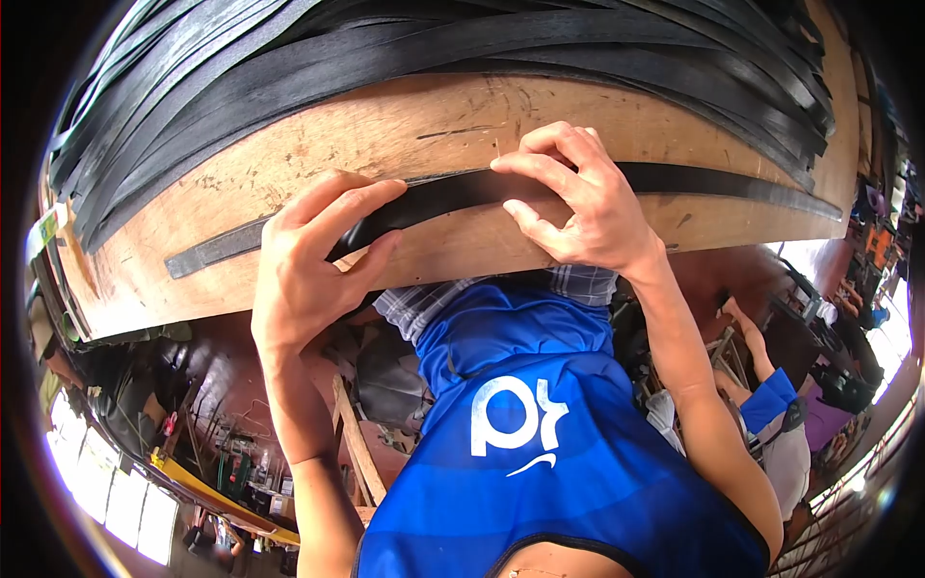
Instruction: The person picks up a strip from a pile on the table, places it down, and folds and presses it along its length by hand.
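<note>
A long black strip (453, 197), which looks like leather or rubber strapping, lies along the near edge of the wooden table. My left hand (318, 241) is bent around its left part, with fingertips at the far edge and the thumb at the near edge. Under that hand the strip looks slightly raised and shiny. Farther right, my right hand (583, 202) spans the same strip, its index fingertip on the far edge and its thumb at the near edge. Both ends of the strip rest on the wood beyond my hands.
A thick heap of similar black strips (385, 58) covers the far side of the wooden tabletop (318, 144). Below the table's near edge is a reddish floor. Another person (771, 414) is at the right, and a wooden bar (356, 438) stands at my left.
</note>
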